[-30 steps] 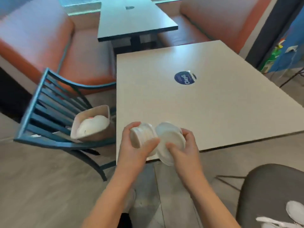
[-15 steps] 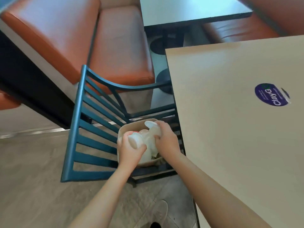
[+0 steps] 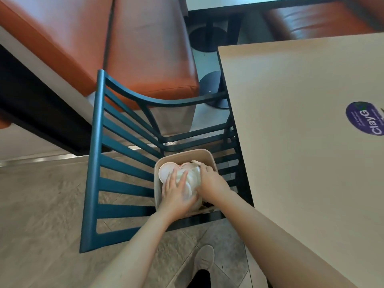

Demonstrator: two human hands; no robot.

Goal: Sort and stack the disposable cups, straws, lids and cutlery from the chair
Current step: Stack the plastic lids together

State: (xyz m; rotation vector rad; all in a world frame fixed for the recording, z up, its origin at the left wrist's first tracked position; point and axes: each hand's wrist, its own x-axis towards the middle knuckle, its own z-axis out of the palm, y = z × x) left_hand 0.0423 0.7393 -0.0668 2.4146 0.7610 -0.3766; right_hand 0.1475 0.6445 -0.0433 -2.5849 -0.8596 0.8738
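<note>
- Beige plastic, the tub (image 3: 185,153) stands on the slatted seat of the blue chair (image 3: 94,142). The task's things are inside it: a loose pile of white lids (image 3: 192,177) fills most of the tub.
- One round lid (image 3: 166,171) leans alone at 10 o'clock of the pile, against the tub wall.
- From 7 o'clock the left hand (image 3: 176,191) lies flat on the pile, with the fingers straight and a little spread. I think it presses the lids down so they do not slide.
- From 4 o'clock the right hand (image 3: 209,181) reaches in, and its fingers curl over the right edge of the pile and grip it. Together the two hands seem to gather the lids into one stack.
- A thin pale stick (image 3: 196,162) shows at 12 o'clock of the pile. It may be cutlery, but I cannot tell. I see no cups or straws.
- At 3 o'clock of the chair is the pale surface (image 3: 301,173), probably the place for the sorted stacks.
</note>
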